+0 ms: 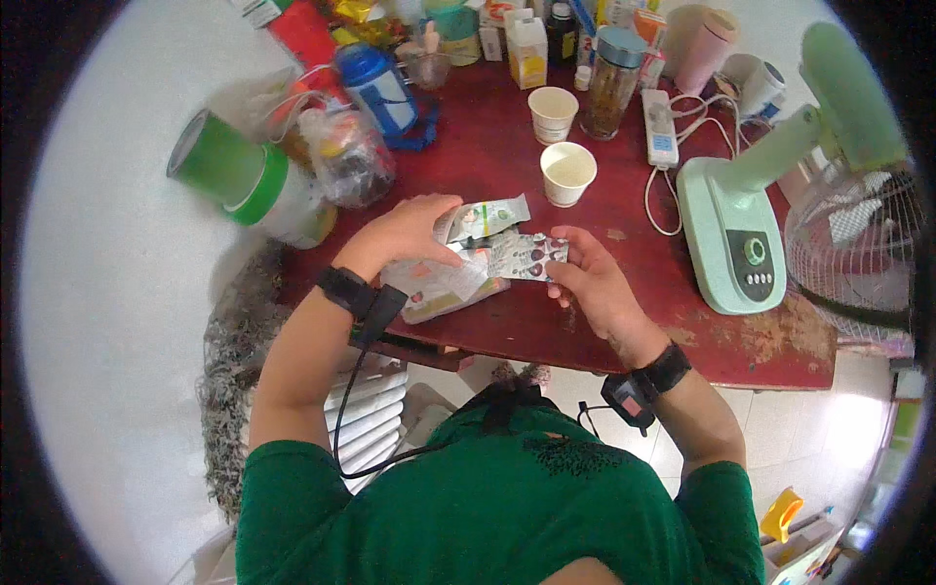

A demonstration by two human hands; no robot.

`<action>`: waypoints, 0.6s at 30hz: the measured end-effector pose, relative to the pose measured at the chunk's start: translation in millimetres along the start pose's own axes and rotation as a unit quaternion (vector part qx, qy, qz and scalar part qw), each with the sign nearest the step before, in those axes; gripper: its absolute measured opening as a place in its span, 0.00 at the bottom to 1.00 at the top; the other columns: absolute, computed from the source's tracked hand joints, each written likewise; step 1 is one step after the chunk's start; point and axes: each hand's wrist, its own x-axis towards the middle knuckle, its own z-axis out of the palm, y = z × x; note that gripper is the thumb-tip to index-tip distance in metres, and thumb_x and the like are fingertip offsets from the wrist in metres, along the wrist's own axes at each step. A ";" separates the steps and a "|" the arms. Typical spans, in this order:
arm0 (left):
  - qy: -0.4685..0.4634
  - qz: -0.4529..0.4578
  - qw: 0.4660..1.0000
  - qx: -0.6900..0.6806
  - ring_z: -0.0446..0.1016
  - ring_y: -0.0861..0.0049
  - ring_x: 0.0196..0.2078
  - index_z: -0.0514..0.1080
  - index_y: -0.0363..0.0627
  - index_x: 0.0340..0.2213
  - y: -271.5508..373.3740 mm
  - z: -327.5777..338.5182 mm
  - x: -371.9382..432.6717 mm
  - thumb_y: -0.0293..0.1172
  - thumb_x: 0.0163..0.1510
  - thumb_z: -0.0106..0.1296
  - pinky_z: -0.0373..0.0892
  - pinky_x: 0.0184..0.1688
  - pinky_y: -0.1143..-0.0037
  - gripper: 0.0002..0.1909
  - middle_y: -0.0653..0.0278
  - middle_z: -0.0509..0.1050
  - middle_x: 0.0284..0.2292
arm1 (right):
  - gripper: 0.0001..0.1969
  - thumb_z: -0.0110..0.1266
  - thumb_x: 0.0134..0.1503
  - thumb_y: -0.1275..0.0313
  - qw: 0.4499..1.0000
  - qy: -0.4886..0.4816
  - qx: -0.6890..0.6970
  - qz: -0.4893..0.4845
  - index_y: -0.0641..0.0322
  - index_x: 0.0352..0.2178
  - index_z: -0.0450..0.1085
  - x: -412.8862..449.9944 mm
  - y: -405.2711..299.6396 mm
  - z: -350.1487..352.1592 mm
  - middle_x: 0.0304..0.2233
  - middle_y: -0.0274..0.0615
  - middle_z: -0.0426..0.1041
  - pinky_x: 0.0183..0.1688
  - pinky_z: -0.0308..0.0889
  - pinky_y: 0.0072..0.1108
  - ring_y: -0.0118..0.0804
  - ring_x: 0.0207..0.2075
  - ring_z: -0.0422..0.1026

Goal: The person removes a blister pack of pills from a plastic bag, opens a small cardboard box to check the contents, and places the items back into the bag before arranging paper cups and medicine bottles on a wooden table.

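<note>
Between the fingers and thumb of my right hand (596, 281) is the right end of a foil blister pack (528, 256) with dark round blisters. My left hand (409, 235) lies over the left side of a pile of packets, thumb and fingers apart; whether it grips a packet I cannot tell. A white and green sachet (488, 218) sticks out from beside its fingers. Under the hand, a clear plastic bag or box (446, 289) with packets rests near the table's front edge. Two paper cups stand beyond the blister pack, the nearer one (568, 175) holding some liquid.
A glass bottle with a metal lid (614, 84), medicine boxes and a blue bottle (376, 91) stand at the back. On the right are a power strip (660, 130) with cables and a green fan base (731, 234). A green-lidded jar (256, 183) leans at the left.
</note>
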 end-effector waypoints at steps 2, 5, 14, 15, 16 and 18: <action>0.020 -0.001 1.000 0.007 0.59 0.60 0.52 0.57 0.36 0.50 7.4 -2.2 -6.0 0.44 0.30 0.62 0.55 0.54 0.72 0.45 0.49 0.60 0.50 | 0.20 0.48 0.51 0.78 1.000 -0.007 -0.003 -0.004 0.64 0.46 0.54 6.9 0.8 -2.4 0.28 0.35 0.66 0.21 0.58 0.12 0.22 0.23 0.63; 0.048 -0.008 0.999 -0.009 0.61 0.59 0.50 0.59 0.36 0.48 9.3 -0.1 -14.2 0.44 0.30 0.63 0.56 0.52 0.71 0.44 0.49 0.62 0.48 | 0.20 0.47 0.51 0.78 1.000 -0.018 -0.006 0.000 0.63 0.46 0.55 9.2 -2.0 -0.2 0.29 0.34 0.66 0.21 0.58 0.12 0.21 0.23 0.63; 0.176 0.020 0.983 -0.050 0.60 0.57 0.48 0.59 0.34 0.46 12.6 3.3 -29.4 0.44 0.27 0.64 0.56 0.52 0.70 0.44 0.48 0.63 0.44 | 0.21 0.47 0.50 0.79 0.995 -0.072 -0.064 -0.026 0.60 0.47 0.56 8.6 -24.3 5.5 0.31 0.33 0.68 0.24 0.59 0.11 0.19 0.24 0.63; 0.199 0.034 0.978 -0.043 0.60 0.57 0.49 0.59 0.34 0.46 11.8 7.0 -31.3 0.43 0.26 0.64 0.56 0.52 0.70 0.45 0.49 0.62 0.45 | 0.21 0.48 0.50 0.78 0.995 -0.072 -0.063 -0.035 0.60 0.47 0.55 6.8 -26.7 7.0 0.30 0.34 0.69 0.23 0.59 0.11 0.19 0.23 0.63; 0.243 0.058 0.968 -0.034 0.60 0.56 0.48 0.59 0.38 0.45 9.8 11.9 -30.6 0.44 0.25 0.64 0.56 0.50 0.67 0.44 0.50 0.63 0.44 | 0.21 0.48 0.51 0.78 0.993 -0.075 -0.077 -0.057 0.60 0.47 0.55 5.7 -32.2 9.4 0.32 0.35 0.69 0.27 0.62 0.13 0.22 0.25 0.66; 0.264 0.074 0.961 -0.029 0.60 0.56 0.48 0.60 0.38 0.45 9.7 13.5 -32.2 0.44 0.25 0.64 0.56 0.50 0.67 0.44 0.50 0.63 0.43 | 0.21 0.48 0.51 0.78 0.986 -0.071 -0.099 -0.116 0.60 0.47 0.55 7.2 -39.7 22.0 0.32 0.36 0.70 0.29 0.63 0.15 0.24 0.27 0.67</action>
